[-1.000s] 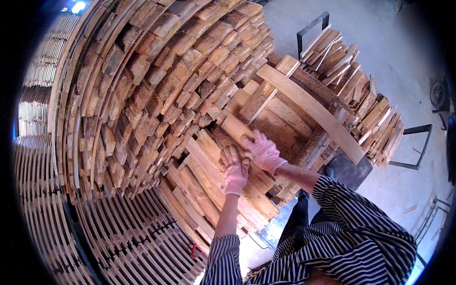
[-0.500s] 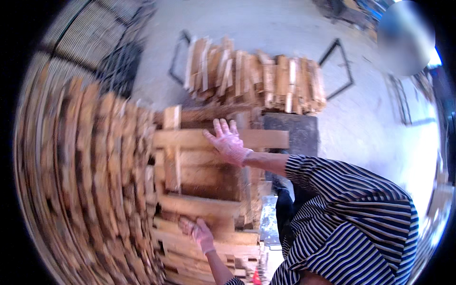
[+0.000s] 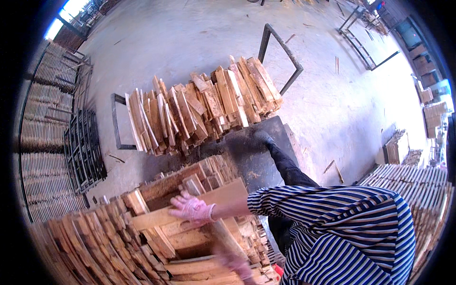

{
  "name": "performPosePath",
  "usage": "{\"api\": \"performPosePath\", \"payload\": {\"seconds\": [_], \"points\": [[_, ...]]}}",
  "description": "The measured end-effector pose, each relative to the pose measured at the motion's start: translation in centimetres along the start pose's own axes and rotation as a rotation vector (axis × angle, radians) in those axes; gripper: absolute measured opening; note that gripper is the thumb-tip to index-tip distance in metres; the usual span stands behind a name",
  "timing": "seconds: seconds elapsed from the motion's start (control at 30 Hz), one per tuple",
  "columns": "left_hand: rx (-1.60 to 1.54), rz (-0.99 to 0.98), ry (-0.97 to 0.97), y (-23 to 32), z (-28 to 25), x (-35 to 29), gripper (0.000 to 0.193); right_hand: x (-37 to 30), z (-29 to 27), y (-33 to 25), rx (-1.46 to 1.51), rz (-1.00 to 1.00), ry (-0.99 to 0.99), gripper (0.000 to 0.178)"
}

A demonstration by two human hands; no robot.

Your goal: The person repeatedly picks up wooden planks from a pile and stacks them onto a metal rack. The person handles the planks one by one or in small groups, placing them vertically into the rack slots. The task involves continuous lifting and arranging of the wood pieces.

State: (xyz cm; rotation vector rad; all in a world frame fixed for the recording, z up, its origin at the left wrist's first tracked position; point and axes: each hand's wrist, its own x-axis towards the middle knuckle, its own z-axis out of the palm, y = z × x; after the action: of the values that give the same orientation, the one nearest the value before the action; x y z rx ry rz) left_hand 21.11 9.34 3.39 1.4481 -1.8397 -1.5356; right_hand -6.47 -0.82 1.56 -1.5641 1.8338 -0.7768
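Note:
My right hand (image 3: 192,210), in a pale pink knitted glove, lies over a long flat wooden plank (image 3: 224,194). Its fingers are spread and reach past the plank's far edge. This plank rests crosswise on a stack of rough boards (image 3: 190,267), above a darker hollow between them. Lower down, my left hand (image 3: 232,262), gloved too, is smeared by motion over the near part of the stack. Whether its fingers hold anything does not show. A short wood piece (image 3: 159,241) lies beneath the plank's left part.
Beyond the stack, loose wood strips (image 3: 209,102) fill a rack with dark metal end frames (image 3: 297,66). Tightly piled boards (image 3: 85,247) stand at lower left. A black metal grid (image 3: 84,145) is at left, and more stacked wood (image 3: 413,190) stands at right.
The view has turned, so the stack sits lower and tilted. My right hand remains on the plank. My left hand has shifted toward the stack's right side and is now blurred.

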Motion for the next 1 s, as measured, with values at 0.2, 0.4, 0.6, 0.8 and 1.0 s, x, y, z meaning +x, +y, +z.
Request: {"api": "performPosePath", "payload": {"seconds": [0.2,0.4,0.6,0.8,1.0], "points": [[0.119,-0.081,-0.709,4.8,22.6,-1.9,0.035,-3.9,-9.0,7.7,0.548,0.026,-0.071,0.082],[0.026,-0.287,-0.572,7.6,41.6,7.0,0.043,-13.8,-19.2,31.1,0.336,0.639,0.297,0.068],[0.234,-0.531,-0.717,2.9,54.0,17.1,0.053,-26.4,-22.3,52.2,0.175,1.335,0.083,0.065],[0.493,-0.366,-0.84,-5.7,66.6,27.3,0.067,-33.0,-18.6,65.7,0.187,1.371,0.094,0.066],[0.491,-0.213,-0.691,-14.7,83.9,34.4,0.089,-30.3,-14.6,74.1,0.203,1.415,0.405,0.066]]}}
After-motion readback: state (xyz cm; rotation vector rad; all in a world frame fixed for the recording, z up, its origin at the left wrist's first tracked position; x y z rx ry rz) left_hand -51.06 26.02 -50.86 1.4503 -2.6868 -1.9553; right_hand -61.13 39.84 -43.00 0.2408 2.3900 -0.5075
